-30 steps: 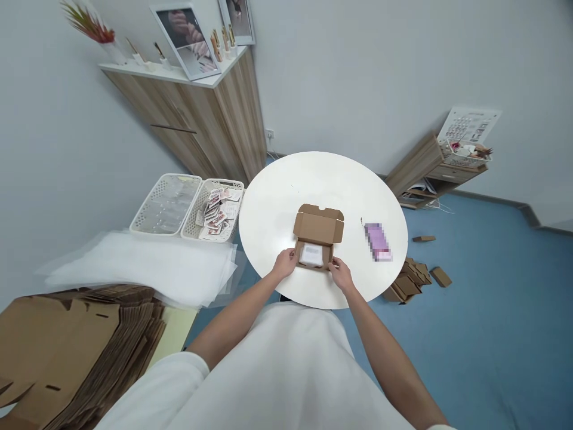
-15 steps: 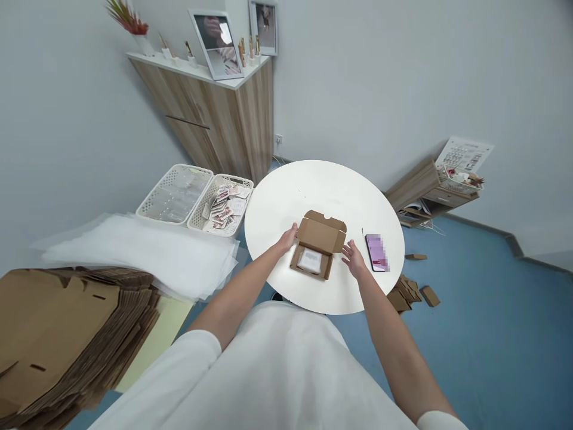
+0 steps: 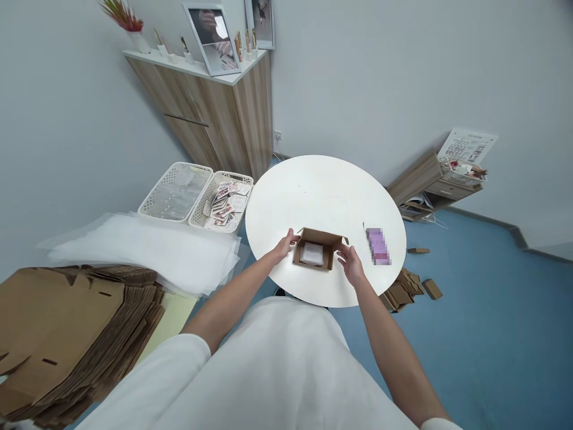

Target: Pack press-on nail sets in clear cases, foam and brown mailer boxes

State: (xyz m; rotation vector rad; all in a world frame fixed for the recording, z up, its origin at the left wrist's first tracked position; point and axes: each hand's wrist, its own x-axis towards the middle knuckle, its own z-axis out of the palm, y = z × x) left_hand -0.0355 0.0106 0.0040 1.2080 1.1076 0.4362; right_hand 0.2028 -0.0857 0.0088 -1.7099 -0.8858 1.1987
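A small brown cardboard box (image 3: 333, 261) rests on the round white table (image 3: 308, 191), its lid (image 3: 324, 237) tilted partway over from the far side. Inside lies a white wrapped packet (image 3: 312, 254). My left hand (image 3: 285, 245) has its thumb and fingers at the left edge of the lid. On the other side, my right hand (image 3: 351, 264) holds the lid's right end with bent fingers. The fingertips of both hands are partly hidden by the cardboard. Right of my right hand lies a phone (image 3: 378, 246) with a blurred-out purple screen.
Left of the table are two white baskets, one with clear bags (image 3: 174, 191), one with printed cards (image 3: 226, 203). Nearer are white sheets (image 3: 143, 251) and a stack of flat cardboard (image 3: 67, 334). Folded boxes (image 3: 403, 289) lie on the floor at right, near a low shelf (image 3: 436, 185).
The lid has swung from lying back to partway over the box, with both hands at its ends. My right hand has moved slightly left. The view has shifted a little.
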